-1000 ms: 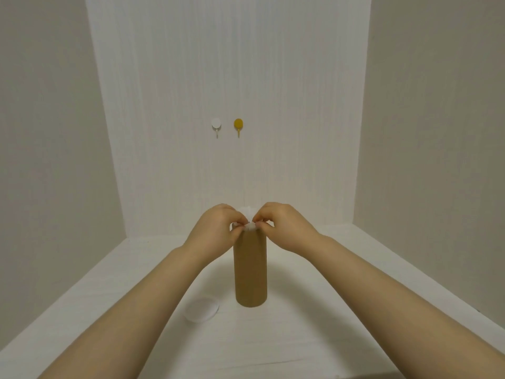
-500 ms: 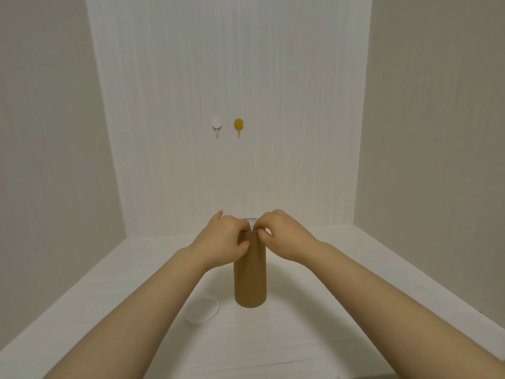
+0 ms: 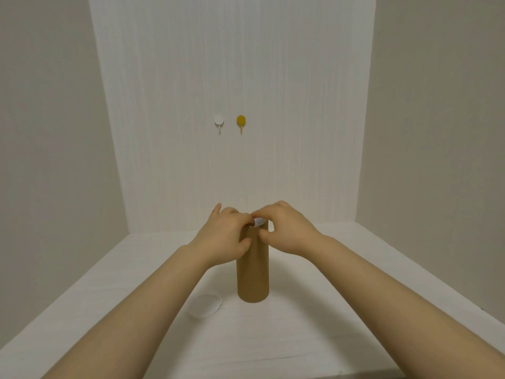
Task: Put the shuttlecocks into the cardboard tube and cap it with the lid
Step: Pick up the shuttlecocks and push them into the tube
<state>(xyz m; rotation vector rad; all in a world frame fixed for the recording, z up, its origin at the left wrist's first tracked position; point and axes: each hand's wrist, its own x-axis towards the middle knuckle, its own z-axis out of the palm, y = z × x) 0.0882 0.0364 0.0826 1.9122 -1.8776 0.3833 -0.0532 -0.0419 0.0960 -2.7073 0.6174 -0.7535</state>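
Observation:
A brown cardboard tube [image 3: 253, 274] stands upright in the middle of the white table. My left hand [image 3: 225, 236] wraps the tube's upper part from the left. My right hand [image 3: 287, 228] sits at the tube's top from the right, its fingers pinched on a white shuttlecock [image 3: 258, 221] at the mouth. Only a small white bit of the shuttlecock shows between my fingers. The white round lid [image 3: 205, 305] lies flat on the table, just left of the tube's base.
White table surface [image 3: 314, 337] runs back to a white rear wall with two small hooks, one white [image 3: 219, 120] and one yellow [image 3: 241, 120]. Grey side walls close in left and right.
The white shuttlecock has sunk lower into the tube's mouth. My left hand has slid down from the rim onto the tube's side; my right hand has stayed at the top.

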